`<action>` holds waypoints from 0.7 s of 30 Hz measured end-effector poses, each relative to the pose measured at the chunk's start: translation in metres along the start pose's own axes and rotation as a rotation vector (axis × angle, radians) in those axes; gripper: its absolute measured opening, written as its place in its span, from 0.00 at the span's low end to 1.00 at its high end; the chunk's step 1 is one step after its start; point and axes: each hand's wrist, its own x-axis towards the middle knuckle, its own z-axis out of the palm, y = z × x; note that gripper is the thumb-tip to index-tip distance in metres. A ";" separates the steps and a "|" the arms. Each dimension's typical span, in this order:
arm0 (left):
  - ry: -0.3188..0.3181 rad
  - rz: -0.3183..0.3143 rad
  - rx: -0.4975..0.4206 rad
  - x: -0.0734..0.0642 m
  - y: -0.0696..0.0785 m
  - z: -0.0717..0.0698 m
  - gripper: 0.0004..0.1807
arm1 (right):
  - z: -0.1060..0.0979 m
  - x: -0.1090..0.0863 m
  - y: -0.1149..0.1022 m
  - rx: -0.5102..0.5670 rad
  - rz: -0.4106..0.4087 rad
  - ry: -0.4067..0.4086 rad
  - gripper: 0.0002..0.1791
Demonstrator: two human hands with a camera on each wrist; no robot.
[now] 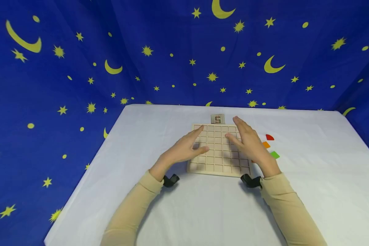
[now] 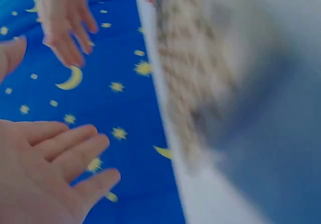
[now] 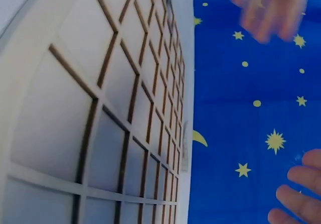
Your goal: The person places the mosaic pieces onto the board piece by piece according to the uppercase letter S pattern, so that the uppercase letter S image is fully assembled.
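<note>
A pale wooden board with a raised square grid [image 1: 214,168] lies flat on the table. Over its left side hovers the left hand [image 1: 182,147], thumb apart from the straight fingers, holding nothing. Opposite it, above the board's right side, the right hand [image 1: 250,141] is also spread and holds nothing. The palms roughly face each other. In the left wrist view, the left hand [image 2: 50,169] shows extended fingers and the board is blurred. The right wrist view shows the grid [image 3: 95,93] close up, with right fingertips [image 3: 298,199] at the lower edge.
A small gridded card with a brown figure [image 1: 217,119] lies behind the board. Right of the board are a red quarter-round piece [image 1: 269,137], an orange piece [image 1: 266,145] and a green piece [image 1: 275,155]. A blue star-patterned curtain [image 1: 172,44] hangs behind the white table [image 1: 203,212].
</note>
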 end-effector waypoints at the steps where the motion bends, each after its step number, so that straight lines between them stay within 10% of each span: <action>1: -0.019 -0.009 -0.037 -0.006 -0.007 0.000 0.47 | -0.001 0.000 0.000 0.017 -0.009 0.005 0.42; 11: -0.152 -0.051 -0.046 -0.032 -0.044 0.021 0.59 | -0.037 -0.006 0.015 0.214 -0.055 0.225 0.30; 21: -0.132 -0.027 -0.047 -0.046 -0.058 0.032 0.57 | -0.077 -0.027 0.090 0.271 0.186 0.333 0.28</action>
